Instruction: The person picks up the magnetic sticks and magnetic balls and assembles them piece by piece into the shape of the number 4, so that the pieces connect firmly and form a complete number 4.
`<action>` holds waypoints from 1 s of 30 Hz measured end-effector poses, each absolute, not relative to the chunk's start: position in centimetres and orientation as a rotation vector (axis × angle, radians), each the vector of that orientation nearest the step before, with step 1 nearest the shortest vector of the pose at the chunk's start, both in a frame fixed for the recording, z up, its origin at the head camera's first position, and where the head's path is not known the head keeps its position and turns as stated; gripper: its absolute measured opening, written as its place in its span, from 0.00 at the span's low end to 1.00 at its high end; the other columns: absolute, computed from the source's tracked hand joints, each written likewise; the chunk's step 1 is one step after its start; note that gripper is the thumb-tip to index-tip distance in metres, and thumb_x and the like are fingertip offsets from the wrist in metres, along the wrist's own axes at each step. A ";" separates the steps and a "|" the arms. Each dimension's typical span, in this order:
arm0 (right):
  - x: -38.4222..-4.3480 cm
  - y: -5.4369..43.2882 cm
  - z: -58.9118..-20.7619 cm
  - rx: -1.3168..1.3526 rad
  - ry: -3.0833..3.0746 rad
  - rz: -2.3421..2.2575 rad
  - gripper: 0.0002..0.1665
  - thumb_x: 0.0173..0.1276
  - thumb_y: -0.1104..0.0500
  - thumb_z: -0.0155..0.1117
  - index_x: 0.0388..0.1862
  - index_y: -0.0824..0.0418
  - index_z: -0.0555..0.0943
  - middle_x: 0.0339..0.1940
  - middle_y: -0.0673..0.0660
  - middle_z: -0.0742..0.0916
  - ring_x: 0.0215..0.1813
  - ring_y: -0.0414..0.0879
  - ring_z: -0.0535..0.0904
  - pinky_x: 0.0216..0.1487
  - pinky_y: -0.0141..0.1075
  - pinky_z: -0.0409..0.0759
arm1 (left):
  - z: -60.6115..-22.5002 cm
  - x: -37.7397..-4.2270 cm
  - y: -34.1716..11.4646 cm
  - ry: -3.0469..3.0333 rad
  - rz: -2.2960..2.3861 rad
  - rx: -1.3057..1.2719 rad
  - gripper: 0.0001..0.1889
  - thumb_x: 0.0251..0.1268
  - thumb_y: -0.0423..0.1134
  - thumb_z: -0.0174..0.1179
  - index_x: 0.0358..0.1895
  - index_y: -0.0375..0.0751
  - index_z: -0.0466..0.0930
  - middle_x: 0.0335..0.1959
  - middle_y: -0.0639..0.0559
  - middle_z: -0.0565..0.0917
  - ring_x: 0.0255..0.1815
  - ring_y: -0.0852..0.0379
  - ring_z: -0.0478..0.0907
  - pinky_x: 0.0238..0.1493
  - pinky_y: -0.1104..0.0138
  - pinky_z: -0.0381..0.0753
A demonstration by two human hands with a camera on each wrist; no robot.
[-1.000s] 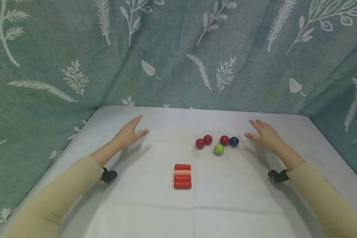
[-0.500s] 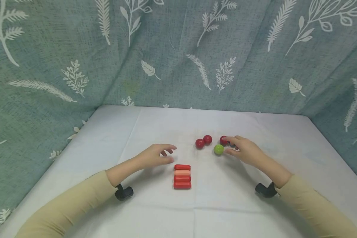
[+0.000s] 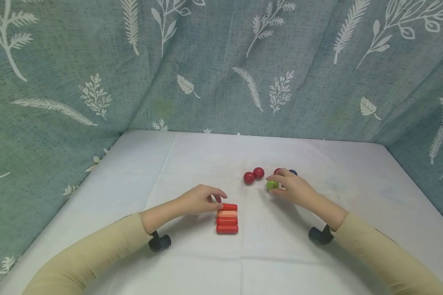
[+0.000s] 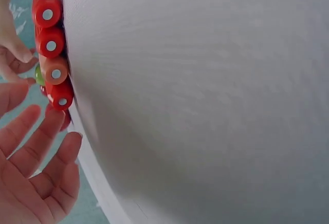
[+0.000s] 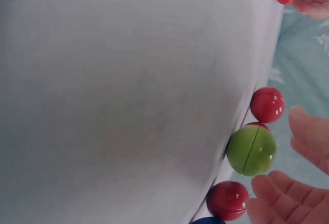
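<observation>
My left hand (image 3: 199,200) is at the farthest red cylinder (image 3: 230,207), thumb overlapping its left end in the head view. In the left wrist view its fingers are loosely bent and spread beside that cylinder. A peach cylinder (image 3: 227,214) and two more red cylinders, a middle one (image 3: 227,221) and a near one (image 3: 227,229), lie in a row below it. Thumb and fingers of my right hand (image 3: 297,189) reach around a green ball (image 3: 272,185). The right wrist view shows a gap between the thumb and the green ball (image 5: 252,150).
Two red balls, one nearer (image 3: 249,178) and one behind (image 3: 259,173), sit left of the green one. Another red ball (image 3: 277,170) and a blue ball (image 3: 293,172) are partly hidden by the right hand. Patterned green cloth (image 3: 221,82) hangs behind the white table (image 3: 192,262).
My left hand has come inward from the far left to the row of cylinders. The right hand has moved left and nearer, past the blue ball to the green one.
</observation>
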State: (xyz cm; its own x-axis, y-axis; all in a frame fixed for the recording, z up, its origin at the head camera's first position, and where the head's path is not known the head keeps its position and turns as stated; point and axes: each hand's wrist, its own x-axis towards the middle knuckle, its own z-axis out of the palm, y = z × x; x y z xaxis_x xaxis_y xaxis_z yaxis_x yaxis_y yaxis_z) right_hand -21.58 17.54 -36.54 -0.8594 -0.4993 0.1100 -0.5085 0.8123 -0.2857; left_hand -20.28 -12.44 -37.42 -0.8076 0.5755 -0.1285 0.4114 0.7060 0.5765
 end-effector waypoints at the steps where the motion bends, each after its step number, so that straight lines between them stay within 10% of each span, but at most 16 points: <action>1: -21.7 17.5 -36.6 0.829 -2.958 0.473 0.20 0.56 0.58 0.68 0.50 0.57 0.80 0.43 0.60 0.78 0.35 0.46 0.75 0.36 0.37 0.77 | -37.4 -20.3 -12.4 2.618 0.784 0.774 0.15 0.57 0.41 0.61 0.49 0.48 0.79 0.36 0.59 0.81 0.34 0.62 0.76 0.36 0.68 0.75; 19: -22.4 17.1 -36.8 0.893 -2.918 0.519 0.12 0.53 0.66 0.68 0.39 0.63 0.83 0.37 0.58 0.79 0.36 0.46 0.76 0.39 0.37 0.78 | -37.6 -20.7 -11.3 2.632 0.656 0.712 0.11 0.57 0.38 0.61 0.44 0.48 0.82 0.34 0.57 0.82 0.29 0.60 0.74 0.26 0.70 0.74; 30: -22.7 17.1 -37.0 0.900 -2.920 0.468 0.16 0.52 0.67 0.69 0.42 0.63 0.81 0.38 0.57 0.80 0.37 0.46 0.77 0.41 0.38 0.79 | -37.2 -20.9 -10.8 2.672 0.461 0.838 0.10 0.56 0.38 0.62 0.42 0.45 0.84 0.35 0.57 0.82 0.35 0.61 0.73 0.40 0.67 0.74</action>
